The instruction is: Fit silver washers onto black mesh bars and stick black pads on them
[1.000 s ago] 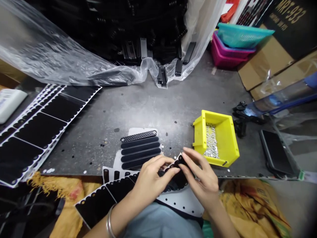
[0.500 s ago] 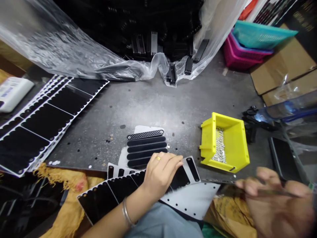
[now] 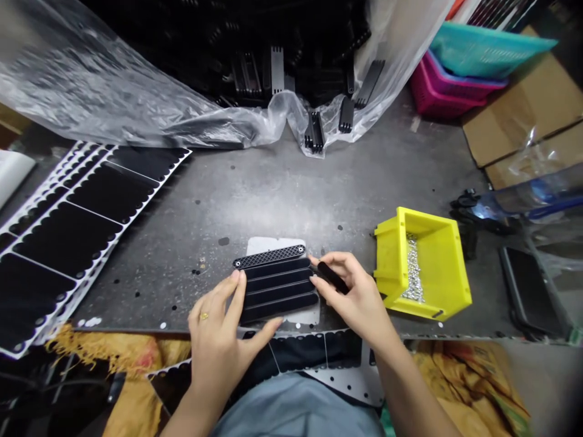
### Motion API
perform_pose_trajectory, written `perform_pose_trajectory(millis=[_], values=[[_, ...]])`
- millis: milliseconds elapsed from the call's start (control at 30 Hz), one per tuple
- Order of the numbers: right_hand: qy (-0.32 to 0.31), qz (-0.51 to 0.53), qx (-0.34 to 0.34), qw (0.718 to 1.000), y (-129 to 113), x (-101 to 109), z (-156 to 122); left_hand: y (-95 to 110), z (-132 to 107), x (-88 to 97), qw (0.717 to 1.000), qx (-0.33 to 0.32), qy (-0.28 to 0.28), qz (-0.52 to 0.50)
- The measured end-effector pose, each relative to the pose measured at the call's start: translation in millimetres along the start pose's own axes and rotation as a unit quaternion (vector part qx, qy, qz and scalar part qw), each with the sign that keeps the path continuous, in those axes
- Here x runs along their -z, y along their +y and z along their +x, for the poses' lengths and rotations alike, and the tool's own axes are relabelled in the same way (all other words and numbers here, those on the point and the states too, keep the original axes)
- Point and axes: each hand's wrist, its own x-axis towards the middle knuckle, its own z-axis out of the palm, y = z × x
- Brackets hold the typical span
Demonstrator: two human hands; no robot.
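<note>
Several black rounded bars (image 3: 279,284) lie side by side on a white backing piece (image 3: 273,244). The farthest is a black bar with a lattice face (image 3: 271,257) and a small metallic ring at each end. My left hand (image 3: 221,325) rests its fingertips at the left ends of the bars, thumb spread away and nothing gripped. At their right ends, my right hand (image 3: 357,297) pinches a slim black object (image 3: 333,278), its kind unclear, with fingertips close to the bars. A black die-cut sheet (image 3: 298,352) lies across my lap.
A yellow bin (image 3: 437,261) with small shiny metal pieces (image 3: 413,273) stands to the right, a phone (image 3: 531,291) beyond it. Black die-cut sheets (image 3: 95,212) lie at left. A plastic bag (image 3: 191,124) of black parts sits at the back, near pink baskets (image 3: 449,91).
My left hand has moved from the lap sheet to the bars' left ends. My right hand has come in from the far right to their right ends, holding the slim black object.
</note>
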Motion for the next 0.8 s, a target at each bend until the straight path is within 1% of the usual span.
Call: perform_pose_trajectory(millis=[133,233,400,600,800], values=[[-0.006,-0.001,-0.017,1.000,-4,3,-3,1,11,1.6,0.999,-0.018,0.028,-0.005],[-0.009,0.006,-0.028,1.000,-6,2,0,0,16,2.2,0.999,-0.038,0.034,0.001],[-0.008,0.008,-0.023,1.000,-5,2,2,5,25,-0.4,0.998,-0.054,0.021,-0.009],[-0.018,-0.010,-0.009,1.000,-8,2,0,17,38,-9.2,0.996,-0.084,0.016,-0.039],[-0.014,-0.030,0.024,0.999,-14,2,-1,37,47,-19.4,0.993,-0.106,-0.020,-0.049]])
